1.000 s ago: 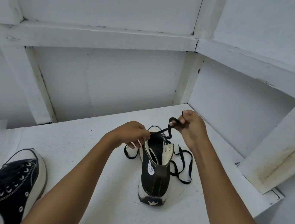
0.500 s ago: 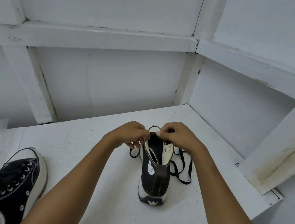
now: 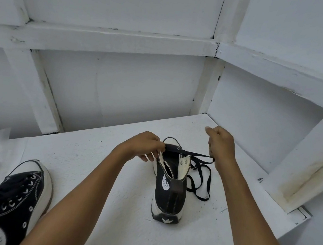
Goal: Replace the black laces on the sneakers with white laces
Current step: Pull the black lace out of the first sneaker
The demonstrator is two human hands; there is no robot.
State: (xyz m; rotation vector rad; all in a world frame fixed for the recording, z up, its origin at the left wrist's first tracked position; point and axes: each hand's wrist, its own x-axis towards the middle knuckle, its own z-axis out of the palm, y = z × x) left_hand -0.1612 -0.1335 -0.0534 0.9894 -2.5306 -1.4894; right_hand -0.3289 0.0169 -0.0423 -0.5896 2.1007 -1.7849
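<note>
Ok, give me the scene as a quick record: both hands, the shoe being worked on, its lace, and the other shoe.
left hand: grips the upper edge of the middle sneaker
right hand: pinches the black lace, drawn taut to the right
middle sneaker: upright on the white shelf, heel toward the camera, top eyelets empty
lace slack: looped on the shelf right of the shoe
second sneaker: lower left, laced in black

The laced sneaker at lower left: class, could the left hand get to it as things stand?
Probably yes. The left hand grips the top of the middle sneaker, but only bare white surface lies between it and the laced sneaker.
</note>
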